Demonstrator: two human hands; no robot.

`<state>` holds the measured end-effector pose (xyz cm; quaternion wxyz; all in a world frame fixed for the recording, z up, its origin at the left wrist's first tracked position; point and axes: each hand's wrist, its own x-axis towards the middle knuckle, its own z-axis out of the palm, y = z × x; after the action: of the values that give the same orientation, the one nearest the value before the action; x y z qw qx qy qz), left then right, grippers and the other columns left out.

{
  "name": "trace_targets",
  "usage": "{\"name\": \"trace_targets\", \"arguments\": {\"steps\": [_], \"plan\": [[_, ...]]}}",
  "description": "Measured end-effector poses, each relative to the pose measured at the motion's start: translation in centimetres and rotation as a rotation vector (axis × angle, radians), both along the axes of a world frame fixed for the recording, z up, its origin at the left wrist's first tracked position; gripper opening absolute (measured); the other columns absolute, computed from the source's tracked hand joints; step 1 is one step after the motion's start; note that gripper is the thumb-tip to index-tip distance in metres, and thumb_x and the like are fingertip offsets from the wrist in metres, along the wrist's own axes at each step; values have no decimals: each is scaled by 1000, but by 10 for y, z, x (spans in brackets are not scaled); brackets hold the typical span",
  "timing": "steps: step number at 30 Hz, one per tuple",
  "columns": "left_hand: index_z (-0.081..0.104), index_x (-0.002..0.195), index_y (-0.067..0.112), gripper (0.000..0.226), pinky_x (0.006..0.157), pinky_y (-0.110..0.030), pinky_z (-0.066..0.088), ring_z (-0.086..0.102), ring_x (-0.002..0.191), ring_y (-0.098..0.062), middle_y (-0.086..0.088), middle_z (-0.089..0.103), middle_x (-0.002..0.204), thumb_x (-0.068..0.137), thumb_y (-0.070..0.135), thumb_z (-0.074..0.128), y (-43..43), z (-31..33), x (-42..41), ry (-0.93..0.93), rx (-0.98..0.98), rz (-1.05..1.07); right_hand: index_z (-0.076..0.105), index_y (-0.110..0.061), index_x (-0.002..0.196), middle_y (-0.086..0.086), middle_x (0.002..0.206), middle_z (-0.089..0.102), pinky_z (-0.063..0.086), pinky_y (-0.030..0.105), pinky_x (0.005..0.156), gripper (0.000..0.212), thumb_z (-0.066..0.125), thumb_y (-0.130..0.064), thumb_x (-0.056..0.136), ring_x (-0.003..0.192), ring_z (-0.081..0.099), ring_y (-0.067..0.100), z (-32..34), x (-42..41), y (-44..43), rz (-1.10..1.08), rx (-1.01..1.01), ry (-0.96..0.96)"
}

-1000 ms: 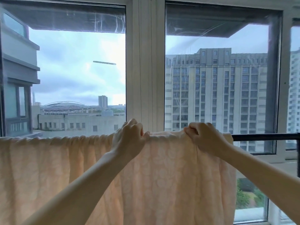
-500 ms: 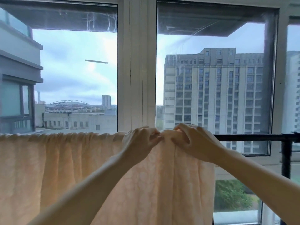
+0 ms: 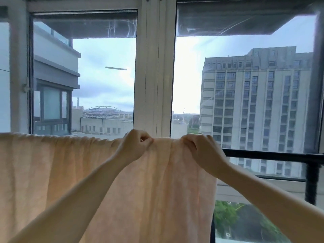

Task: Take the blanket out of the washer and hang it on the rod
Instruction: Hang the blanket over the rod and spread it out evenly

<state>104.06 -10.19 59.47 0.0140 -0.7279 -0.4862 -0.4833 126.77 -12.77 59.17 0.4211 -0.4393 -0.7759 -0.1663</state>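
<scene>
A pale peach blanket hangs draped over a black horizontal rod, covering the rod from the left edge to about the middle. My left hand pinches the blanket's top fold on the rod. My right hand grips the bunched top fold near the blanket's right edge, a short gap from the left hand. To the right of my right hand the rod is bare. The washer is out of view.
Large windows with a white frame stand close behind the rod. A black upright post carries the rod at the right. Tall buildings show through the glass.
My hands came close together on the top fold, then spread slightly apart again. The blanket's right edge sits further left on the rod, leaving more bare rod. The camera turned right.
</scene>
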Motion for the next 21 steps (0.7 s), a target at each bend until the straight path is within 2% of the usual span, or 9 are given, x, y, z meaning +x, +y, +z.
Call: {"name": "trace_targets", "arguments": {"steps": [3,5,7,12,16,19,21], "plan": [[74,83,14,14,65,-18,41,58,73,-2,8,66,73,91,18,63,2,1,1,-7,-2,39,69,-20,100,-4,83,70,55,28,70,24,45,-18,100,71,63,7,4,7,1,-21,9,37],[73,81,13,17,70,-24,44,61,76,-11,4,69,75,91,18,62,3,1,0,-19,3,80,68,-17,99,-3,83,69,53,22,68,24,43,-15,101,70,62,6,9,16,-1,-34,13,77],[74,82,11,17,74,-28,45,63,79,-16,-1,71,78,91,20,62,3,1,0,-30,5,103,68,-16,100,-2,86,69,52,25,70,25,43,-16,101,75,62,9,13,27,1,-45,15,96],[74,85,9,17,67,-22,34,56,74,-8,1,70,80,92,19,62,1,3,5,-19,23,117,69,-16,101,0,88,70,53,30,76,27,44,-24,100,82,63,12,12,40,1,-77,2,46],[75,84,12,15,72,-21,36,58,75,-8,2,72,80,90,20,64,3,4,5,-26,27,107,70,-16,102,-3,87,71,54,27,76,24,46,-19,99,79,64,9,11,39,-3,-94,-86,-24],[74,82,19,13,66,-20,40,60,76,-4,9,69,77,89,23,65,3,4,6,-20,-12,57,69,-14,107,-2,99,72,55,30,80,23,51,-9,93,87,65,11,17,29,-6,-66,-84,-31],[73,80,22,12,64,-17,39,58,74,2,14,67,74,89,23,65,0,4,6,-14,-17,13,69,-15,107,0,101,71,55,28,78,21,55,-11,91,90,64,14,20,18,-7,-31,-99,-38]]}}
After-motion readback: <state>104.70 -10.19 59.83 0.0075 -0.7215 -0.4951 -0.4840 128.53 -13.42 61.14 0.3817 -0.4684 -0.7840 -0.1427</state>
